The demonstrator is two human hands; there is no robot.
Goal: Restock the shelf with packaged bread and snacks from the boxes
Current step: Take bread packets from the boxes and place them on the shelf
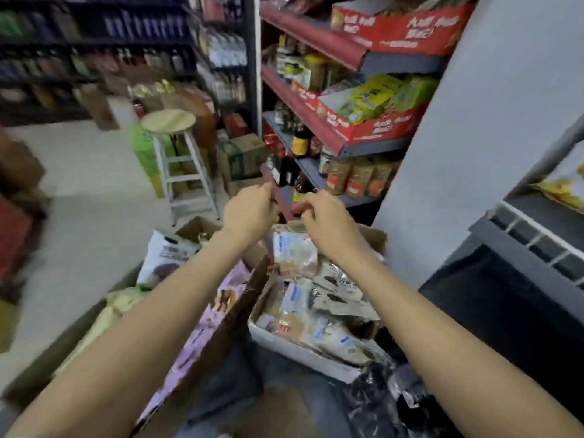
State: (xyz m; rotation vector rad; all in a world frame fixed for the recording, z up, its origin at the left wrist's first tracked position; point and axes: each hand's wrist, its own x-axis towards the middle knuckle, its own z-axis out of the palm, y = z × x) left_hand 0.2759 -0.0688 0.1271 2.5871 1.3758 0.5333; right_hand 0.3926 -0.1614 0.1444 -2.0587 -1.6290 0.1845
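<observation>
Both hands, left (pixel 249 207) and right (pixel 325 219), hover curled above the bread box (pixel 303 352) (grip contents indiscernible), apparently reaching toward the shelf (pixel 316 172).

small grocery shop, mid-restock. right of centre a metal shelf rack (pixel 319 99) with red price rails holds jars, dark bottles (pixel 300 142), bagged dry goods (pixel 360 178) and red display cartons (pixel 379 121) of green snack packs. upper left of the frame, dark aisle shelving (pixel 94 42) packed with rows of bottles, blurred. centre, stacked stock cartons (pixel 241 156) on the pale floor beside a wooden stool (pixel 177 153). bottom centre, open cardboard boxes (pixel 303 349) on the floor full of wrapped bread and snack packets. right edge, a grey pillar (pixel 474 121) and another shelf with a chip bag (pixel 565 188).
</observation>
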